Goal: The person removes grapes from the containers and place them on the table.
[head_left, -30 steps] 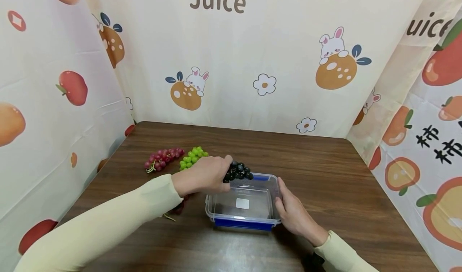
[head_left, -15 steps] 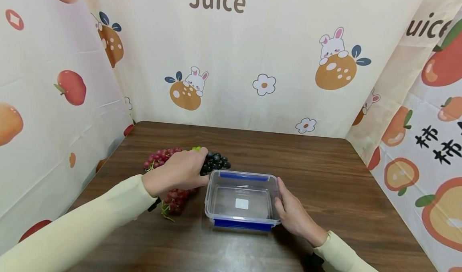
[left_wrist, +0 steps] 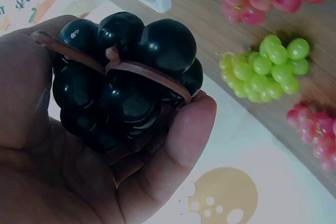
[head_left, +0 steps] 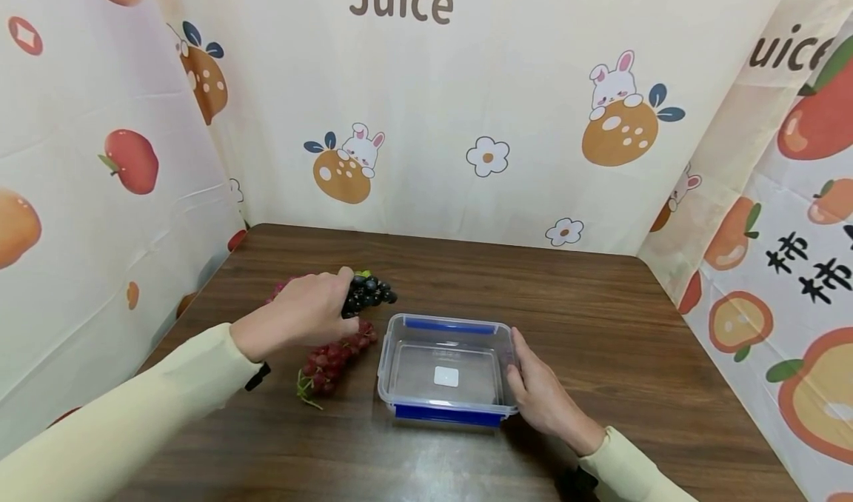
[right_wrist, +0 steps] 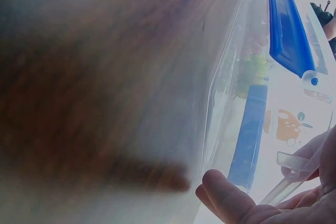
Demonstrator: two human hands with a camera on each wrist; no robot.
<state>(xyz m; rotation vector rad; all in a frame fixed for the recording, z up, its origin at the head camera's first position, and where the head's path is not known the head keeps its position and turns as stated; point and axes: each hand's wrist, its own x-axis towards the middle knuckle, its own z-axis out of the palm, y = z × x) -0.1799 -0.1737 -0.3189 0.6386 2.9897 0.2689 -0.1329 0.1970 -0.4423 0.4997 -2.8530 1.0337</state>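
My left hand [head_left: 300, 313] grips a bunch of black grapes [head_left: 369, 295] by its stem side, above the left part of the table. In the left wrist view, the fingers curl round the black grapes [left_wrist: 128, 90], and a brown stem crosses them. A clear plastic food container [head_left: 449, 415] with blue clips stands to the right, with no lid on it. My right hand [head_left: 549, 395] holds its right wall, the thumb at the rim. Dark red grapes [head_left: 333, 361] lie between the left hand and the container.
Green grapes [left_wrist: 265, 72] and a pink-red bunch [left_wrist: 317, 135] lie on the wooden table [head_left: 600, 324], mostly hidden behind the left hand in the head view. A printed curtain [head_left: 426, 102] encloses the back and sides.
My left hand has carried the black grapes leftward from above the container to over the other bunches, uncovering the dark red grapes. The right hand and container have stayed put.
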